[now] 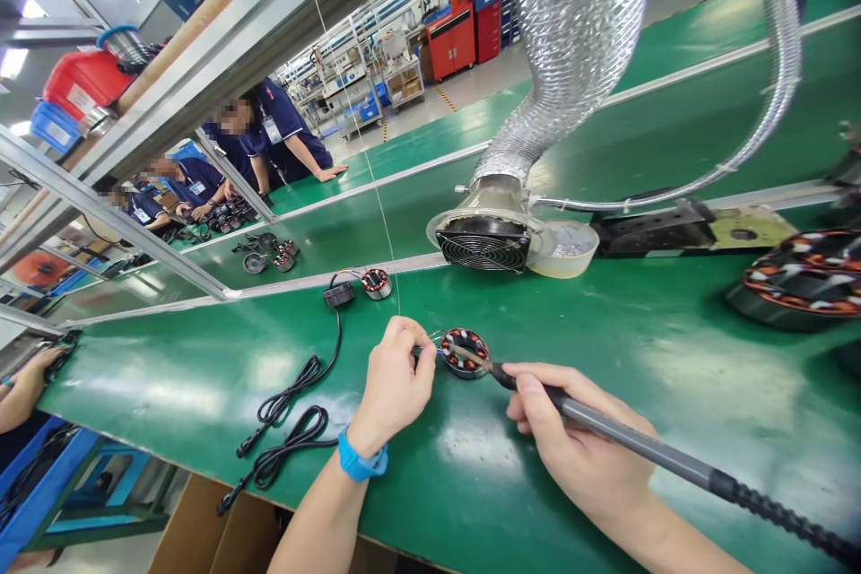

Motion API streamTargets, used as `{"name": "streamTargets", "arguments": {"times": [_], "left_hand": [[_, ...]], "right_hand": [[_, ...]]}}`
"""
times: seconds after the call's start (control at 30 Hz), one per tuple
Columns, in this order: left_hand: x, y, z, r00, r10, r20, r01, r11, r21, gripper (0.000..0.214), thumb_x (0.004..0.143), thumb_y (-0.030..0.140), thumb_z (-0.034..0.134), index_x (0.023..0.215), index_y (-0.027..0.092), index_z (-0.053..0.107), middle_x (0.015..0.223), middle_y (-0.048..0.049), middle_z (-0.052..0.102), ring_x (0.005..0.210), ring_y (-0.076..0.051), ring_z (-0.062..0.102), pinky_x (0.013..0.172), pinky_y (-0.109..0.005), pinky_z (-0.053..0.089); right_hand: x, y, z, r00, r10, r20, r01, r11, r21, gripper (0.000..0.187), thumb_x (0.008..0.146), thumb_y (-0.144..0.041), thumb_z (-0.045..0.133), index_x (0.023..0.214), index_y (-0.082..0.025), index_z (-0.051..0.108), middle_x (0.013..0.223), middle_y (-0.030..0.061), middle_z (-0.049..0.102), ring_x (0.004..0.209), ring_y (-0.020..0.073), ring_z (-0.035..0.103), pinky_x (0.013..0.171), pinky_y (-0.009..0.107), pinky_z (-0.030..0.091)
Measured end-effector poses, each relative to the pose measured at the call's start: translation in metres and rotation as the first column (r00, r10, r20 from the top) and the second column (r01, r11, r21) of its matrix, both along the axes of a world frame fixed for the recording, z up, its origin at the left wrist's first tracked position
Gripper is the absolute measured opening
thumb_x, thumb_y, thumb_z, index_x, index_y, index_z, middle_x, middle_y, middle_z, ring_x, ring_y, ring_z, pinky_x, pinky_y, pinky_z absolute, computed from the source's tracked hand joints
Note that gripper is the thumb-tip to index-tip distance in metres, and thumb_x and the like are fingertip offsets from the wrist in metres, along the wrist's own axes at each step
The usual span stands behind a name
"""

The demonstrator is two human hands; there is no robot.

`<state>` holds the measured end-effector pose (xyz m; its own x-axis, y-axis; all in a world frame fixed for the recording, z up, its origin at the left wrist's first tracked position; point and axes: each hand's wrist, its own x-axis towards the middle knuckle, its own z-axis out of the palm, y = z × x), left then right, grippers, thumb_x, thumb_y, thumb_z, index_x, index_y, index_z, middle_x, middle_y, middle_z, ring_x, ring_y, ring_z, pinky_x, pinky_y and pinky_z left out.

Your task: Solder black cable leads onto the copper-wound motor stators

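Observation:
My right hand is wrapped round a soldering iron, its tip over the near side of a motor stator. The stator lies on the green bench, a ring with copper windings and white parts. Just left of it, my left hand, with a blue wristband, pinches thin wires that run to the stator's edge. A fine strand of solder wire hangs from above and reaches down behind that hand; whether the fingers hold it too, I cannot make out.
Behind stand a fume extractor fan and a round plastic tub. Black cables lie coiled at left, near another stator. Stacked stators sit at right. Co-workers are beyond the frame at left.

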<state>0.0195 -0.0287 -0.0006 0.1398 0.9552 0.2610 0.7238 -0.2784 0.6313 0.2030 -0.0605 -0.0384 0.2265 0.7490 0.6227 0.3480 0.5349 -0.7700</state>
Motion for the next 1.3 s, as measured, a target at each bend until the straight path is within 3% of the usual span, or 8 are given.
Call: {"name": "streamTargets", "arguments": {"times": [0.73,0.83,1.0,1.3], "left_hand": [[-0.001,0.0,-0.001,0.999,-0.018,0.029,0.018,1.0,0.008,0.013,0.095,0.018,0.051,0.082,0.019,0.054,0.097,-0.0022,0.058,0.074,-0.011,0.053,0.064,-0.024,0.039],[-0.001,0.001,-0.001,0.999,-0.019,0.029,0.019,1.0,0.01,0.013,0.095,0.018,0.051,0.082,0.018,0.053,0.097,-0.0021,0.057,0.077,-0.011,0.054,0.065,-0.024,0.04],[-0.001,0.002,-0.001,1.0,-0.017,0.022,0.017,1.0,0.018,0.013,0.095,0.018,0.05,0.082,0.018,0.052,0.097,-0.0026,0.058,0.085,-0.013,0.058,0.072,-0.025,0.043],[-0.001,0.002,-0.003,1.0,-0.017,0.027,0.016,1.0,0.022,0.011,0.094,0.017,0.05,0.083,0.019,0.053,0.097,-0.0028,0.058,0.085,-0.013,0.058,0.074,-0.026,0.044]], "right_hand": [[-0.003,0.005,0.002,0.998,-0.018,0.056,0.015,0.999,0.051,0.011,0.097,-0.024,0.058,0.099,-0.023,0.068,0.065,-0.0039,0.069,0.05,0.0129,0.066,0.059,0.025,0.055],[-0.005,0.011,-0.004,0.997,0.028,0.07,-0.031,0.999,0.043,0.015,0.098,-0.022,0.057,0.109,-0.024,0.067,0.086,-0.0001,0.073,0.063,0.0141,0.07,0.068,0.027,0.057],[-0.009,0.022,-0.017,0.98,0.06,0.191,-0.071,0.996,0.051,0.029,0.098,-0.018,0.054,0.126,-0.024,0.059,0.11,0.0059,0.067,0.096,0.0196,0.068,0.088,0.033,0.054],[-0.018,0.032,-0.029,0.946,0.12,0.3,-0.12,0.993,-0.021,0.058,0.09,-0.019,0.057,0.145,-0.026,0.041,0.128,0.0111,0.057,0.111,0.0258,0.062,0.094,0.041,0.054]]}}
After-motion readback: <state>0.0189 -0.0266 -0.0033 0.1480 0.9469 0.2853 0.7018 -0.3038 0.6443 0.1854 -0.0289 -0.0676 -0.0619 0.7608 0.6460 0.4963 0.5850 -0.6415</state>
